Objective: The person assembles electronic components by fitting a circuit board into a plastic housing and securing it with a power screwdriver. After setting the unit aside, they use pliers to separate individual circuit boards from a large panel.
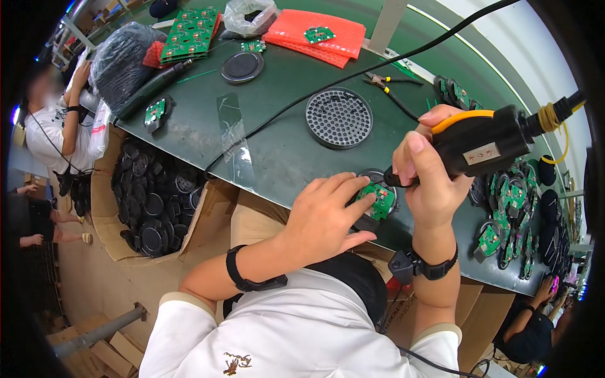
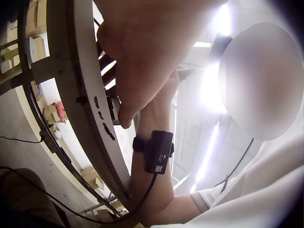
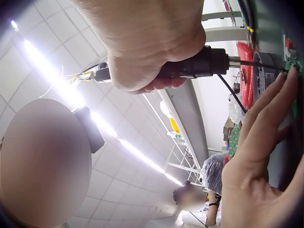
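Note:
My right hand [image 1: 435, 170] grips a black electric screwdriver [image 1: 482, 143] with an orange lever. In the right wrist view the thin bit of the screwdriver [image 3: 197, 64] reaches down to the board by the left fingertips. Beneath it, a green circuit board [image 1: 383, 200] sits in a round black housing at the table's front edge. My left hand [image 1: 324, 217] lies over the near side of that housing, its fingers stretched out and resting on the board, thumb spread apart. In the left wrist view the left hand [image 2: 147, 52] hides the work.
A round perforated black cover [image 1: 339, 118] and yellow-black pliers [image 1: 394, 85] lie beyond the hands. Several housings with boards [image 1: 504, 214] are heaped at right. A cardboard box [image 1: 107, 220] of black parts stands at left. A black cable [image 1: 283, 112] crosses the table [image 1: 189, 126].

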`<state>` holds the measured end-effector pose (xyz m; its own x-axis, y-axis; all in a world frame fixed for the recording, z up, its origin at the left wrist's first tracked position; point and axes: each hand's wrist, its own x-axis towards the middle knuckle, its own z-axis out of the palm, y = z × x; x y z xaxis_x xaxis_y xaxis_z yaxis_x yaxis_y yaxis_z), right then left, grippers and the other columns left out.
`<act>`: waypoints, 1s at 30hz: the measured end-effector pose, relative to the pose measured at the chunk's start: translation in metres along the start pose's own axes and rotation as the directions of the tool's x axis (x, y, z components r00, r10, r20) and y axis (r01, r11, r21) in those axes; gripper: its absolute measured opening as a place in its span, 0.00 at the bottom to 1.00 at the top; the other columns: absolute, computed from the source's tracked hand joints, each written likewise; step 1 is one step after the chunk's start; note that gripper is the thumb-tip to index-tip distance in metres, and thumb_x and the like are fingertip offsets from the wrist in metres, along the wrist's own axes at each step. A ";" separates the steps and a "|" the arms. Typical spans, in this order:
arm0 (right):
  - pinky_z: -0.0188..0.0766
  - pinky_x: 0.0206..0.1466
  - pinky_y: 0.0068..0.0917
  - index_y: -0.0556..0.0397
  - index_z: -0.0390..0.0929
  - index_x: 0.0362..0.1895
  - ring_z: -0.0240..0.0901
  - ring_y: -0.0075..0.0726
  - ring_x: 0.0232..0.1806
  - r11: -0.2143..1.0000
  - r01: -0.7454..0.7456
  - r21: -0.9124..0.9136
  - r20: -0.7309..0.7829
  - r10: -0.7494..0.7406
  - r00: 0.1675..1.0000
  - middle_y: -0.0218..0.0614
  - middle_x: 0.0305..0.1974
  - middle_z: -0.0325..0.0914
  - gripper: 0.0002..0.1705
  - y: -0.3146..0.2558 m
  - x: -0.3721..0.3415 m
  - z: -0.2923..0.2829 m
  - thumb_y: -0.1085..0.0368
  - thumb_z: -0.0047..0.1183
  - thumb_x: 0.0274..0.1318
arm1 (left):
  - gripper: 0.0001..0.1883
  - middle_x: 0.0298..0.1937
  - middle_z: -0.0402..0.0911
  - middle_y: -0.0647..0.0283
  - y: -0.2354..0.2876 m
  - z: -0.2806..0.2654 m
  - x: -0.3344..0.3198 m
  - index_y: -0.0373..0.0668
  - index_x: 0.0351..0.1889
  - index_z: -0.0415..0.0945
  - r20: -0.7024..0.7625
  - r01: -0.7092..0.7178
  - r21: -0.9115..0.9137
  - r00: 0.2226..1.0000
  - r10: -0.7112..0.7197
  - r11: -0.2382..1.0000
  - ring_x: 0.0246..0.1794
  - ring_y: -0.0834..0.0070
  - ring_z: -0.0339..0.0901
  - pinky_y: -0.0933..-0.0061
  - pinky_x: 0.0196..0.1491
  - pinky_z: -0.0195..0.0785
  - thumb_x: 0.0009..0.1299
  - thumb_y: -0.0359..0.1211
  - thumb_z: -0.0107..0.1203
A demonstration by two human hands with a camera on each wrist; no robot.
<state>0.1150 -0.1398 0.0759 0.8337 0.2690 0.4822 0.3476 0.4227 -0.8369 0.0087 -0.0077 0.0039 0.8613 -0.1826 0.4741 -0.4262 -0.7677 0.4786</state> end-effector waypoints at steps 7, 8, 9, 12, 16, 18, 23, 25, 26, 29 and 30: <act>0.61 0.20 0.20 0.61 0.72 0.50 0.66 0.20 0.17 0.998 -0.004 0.069 0.021 0.002 1.000 0.30 0.24 0.72 0.16 0.004 -0.002 -0.002 0.81 0.59 0.59 | 0.31 0.59 0.81 0.55 -0.003 0.004 -0.001 0.42 0.53 0.84 -0.026 -0.020 -0.039 0.999 0.019 0.999 0.64 0.55 0.78 0.55 0.58 0.73 0.53 0.47 0.75; 0.61 0.20 0.20 0.61 0.72 0.50 0.66 0.20 0.17 0.998 -0.006 0.068 0.022 0.005 1.000 0.30 0.24 0.72 0.16 0.004 -0.002 -0.003 0.81 0.59 0.59 | 0.31 0.59 0.81 0.55 -0.003 0.004 -0.001 0.42 0.53 0.84 -0.026 -0.017 -0.040 1.000 0.016 0.999 0.64 0.55 0.78 0.55 0.58 0.73 0.53 0.47 0.75; 0.61 0.20 0.20 0.60 0.72 0.49 0.65 0.20 0.17 0.998 -0.007 0.061 0.049 0.004 0.999 0.30 0.24 0.72 0.15 0.004 -0.002 -0.004 0.81 0.58 0.59 | 0.31 0.59 0.81 0.55 -0.003 0.005 -0.001 0.42 0.52 0.84 -0.026 -0.021 -0.041 0.999 0.019 0.999 0.63 0.55 0.78 0.55 0.58 0.73 0.53 0.47 0.75; 0.61 0.20 0.20 0.60 0.71 0.48 0.65 0.20 0.17 0.999 -0.011 0.047 0.073 0.008 0.997 0.30 0.24 0.71 0.15 0.001 -0.002 -0.005 0.83 0.56 0.59 | 0.31 0.58 0.81 0.55 -0.004 0.005 0.000 0.42 0.52 0.84 -0.028 -0.025 -0.037 0.999 0.024 0.999 0.63 0.54 0.78 0.55 0.58 0.73 0.53 0.47 0.75; 0.63 0.21 0.20 0.59 0.70 0.47 0.66 0.20 0.17 0.996 -0.045 0.074 0.054 0.041 0.998 0.31 0.25 0.72 0.15 0.002 -0.003 -0.004 0.83 0.56 0.58 | 0.31 0.58 0.82 0.55 -0.004 0.006 -0.001 0.42 0.52 0.84 -0.033 -0.026 -0.030 0.999 0.025 0.999 0.63 0.54 0.78 0.55 0.57 0.74 0.52 0.47 0.75; 0.64 0.21 0.20 0.59 0.70 0.48 0.67 0.20 0.18 0.996 -0.053 0.065 0.059 0.049 0.997 0.32 0.27 0.73 0.16 0.004 -0.004 -0.007 0.83 0.56 0.58 | 0.31 0.58 0.82 0.55 -0.004 0.006 -0.001 0.42 0.52 0.84 -0.029 -0.025 -0.027 0.999 0.025 0.999 0.62 0.54 0.78 0.55 0.57 0.74 0.52 0.48 0.75; 0.67 0.22 0.21 0.58 0.70 0.48 0.69 0.21 0.20 0.996 -0.045 0.075 0.075 0.039 0.996 0.34 0.31 0.74 0.17 0.007 -0.005 -0.008 0.83 0.57 0.57 | 0.31 0.58 0.82 0.55 -0.005 0.005 0.000 0.42 0.52 0.84 -0.034 -0.034 -0.017 0.999 0.034 0.999 0.62 0.54 0.79 0.55 0.57 0.74 0.53 0.48 0.75; 0.62 0.21 0.24 0.55 0.66 0.45 0.59 0.21 0.16 0.996 -0.071 -0.050 0.092 0.075 0.993 0.31 0.24 0.66 0.12 0.002 -0.004 -0.003 0.77 0.53 0.59 | 0.30 0.58 0.82 0.55 -0.004 0.005 -0.001 0.42 0.52 0.84 -0.036 -0.032 -0.026 0.999 0.031 0.999 0.62 0.54 0.78 0.54 0.57 0.73 0.54 0.47 0.75; 0.62 0.21 0.24 0.55 0.66 0.45 0.59 0.21 0.16 0.997 -0.059 -0.049 0.100 0.063 0.993 0.31 0.24 0.66 0.12 0.001 -0.003 -0.003 0.77 0.53 0.59 | 0.30 0.58 0.82 0.55 -0.004 0.005 -0.002 0.42 0.52 0.84 -0.046 -0.038 -0.019 0.998 0.037 0.999 0.62 0.54 0.78 0.54 0.57 0.73 0.54 0.47 0.75; 0.68 0.23 0.23 0.58 0.72 0.49 0.69 0.21 0.20 0.999 -0.020 -0.030 0.089 0.022 0.996 0.32 0.32 0.75 0.19 0.015 -0.005 -0.008 0.83 0.58 0.53 | 0.30 0.58 0.81 0.56 -0.002 0.002 -0.002 0.42 0.52 0.84 -0.034 -0.045 -0.002 0.998 0.045 0.999 0.64 0.55 0.77 0.54 0.58 0.72 0.54 0.48 0.74; 0.67 0.22 0.23 0.59 0.72 0.51 0.69 0.21 0.20 0.995 -0.053 -0.080 0.119 0.062 0.991 0.31 0.31 0.75 0.21 0.012 -0.004 -0.007 0.82 0.58 0.53 | 0.31 0.60 0.80 0.56 -0.001 0.001 -0.003 0.43 0.54 0.84 0.000 -0.036 0.003 0.999 0.036 0.999 0.65 0.55 0.76 0.53 0.59 0.72 0.54 0.47 0.75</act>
<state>0.1188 -0.1424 0.0621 0.7969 0.3958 0.4564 0.3363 0.3371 -0.8794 0.0068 -0.0068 0.0008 0.8456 -0.2101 0.4907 -0.4559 -0.7624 0.4592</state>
